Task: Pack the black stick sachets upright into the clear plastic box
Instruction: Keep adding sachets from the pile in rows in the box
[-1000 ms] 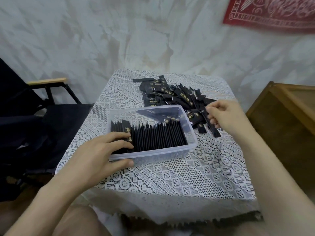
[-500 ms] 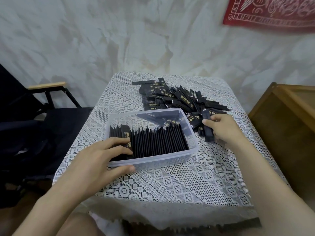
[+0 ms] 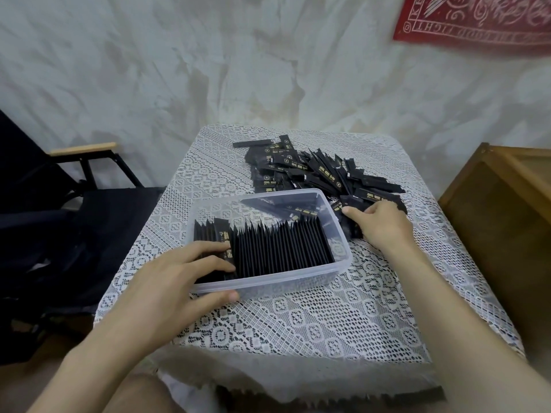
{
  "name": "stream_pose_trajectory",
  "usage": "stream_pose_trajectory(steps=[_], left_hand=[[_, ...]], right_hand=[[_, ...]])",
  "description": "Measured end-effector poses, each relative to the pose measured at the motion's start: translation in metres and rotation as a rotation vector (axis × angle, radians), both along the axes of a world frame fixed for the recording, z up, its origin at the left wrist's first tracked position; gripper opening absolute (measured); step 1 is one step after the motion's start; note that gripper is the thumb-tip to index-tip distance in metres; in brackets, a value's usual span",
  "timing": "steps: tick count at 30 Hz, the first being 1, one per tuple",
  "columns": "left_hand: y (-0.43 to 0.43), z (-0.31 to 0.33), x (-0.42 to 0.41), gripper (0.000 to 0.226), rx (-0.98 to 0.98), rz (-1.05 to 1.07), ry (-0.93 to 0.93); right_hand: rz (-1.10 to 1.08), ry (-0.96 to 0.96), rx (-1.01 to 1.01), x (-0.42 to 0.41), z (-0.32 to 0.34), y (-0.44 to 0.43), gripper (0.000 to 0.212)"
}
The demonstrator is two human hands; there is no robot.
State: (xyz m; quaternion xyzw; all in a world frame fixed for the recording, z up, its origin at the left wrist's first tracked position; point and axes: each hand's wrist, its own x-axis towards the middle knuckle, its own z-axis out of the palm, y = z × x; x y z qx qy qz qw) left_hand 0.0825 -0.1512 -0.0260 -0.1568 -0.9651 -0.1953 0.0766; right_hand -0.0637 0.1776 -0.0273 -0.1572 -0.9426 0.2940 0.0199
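One box (image 3: 268, 280), two hands (image 3: 167, 281) (image 3: 381, 228), one held sachet (image 3: 353, 229)

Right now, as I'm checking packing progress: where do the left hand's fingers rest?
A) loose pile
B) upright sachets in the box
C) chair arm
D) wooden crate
B: the left hand lays its fingers on the upright sachets at the left end of the clear box, thumb against its near wall.

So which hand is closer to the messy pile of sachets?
The right. The right hand is at the pile's near edge, fingers gripping sachets there. The left hand rests on the box's left end, with the box between it and the pile.
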Motion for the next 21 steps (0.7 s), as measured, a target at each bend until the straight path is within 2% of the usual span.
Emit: stream_pose_trajectory(steps=[5, 9, 16, 21], left_hand=[[0.001, 0.001, 0.000, 0.058, 0.004, 0.002, 0.001], [0.001, 0.000, 0.000, 0.060, 0.005, 0.003, -0.005], [0.001, 0.001, 0.001, 0.059, 0.005, 0.003, -0.014], [0.001, 0.002, 0.001, 0.058, 0.004, 0.003, -0.020]], right_hand=[[0.043, 0.002, -0.075, -0.002, 0.004, -0.008, 0.050], [0.080, -0.022, -0.112, -0.010, -0.002, -0.012, 0.033], [0.147, -0.047, -0.172, -0.015, -0.002, -0.015, 0.033], [0.164, -0.090, -0.205, -0.016, -0.006, -0.015, 0.049]])
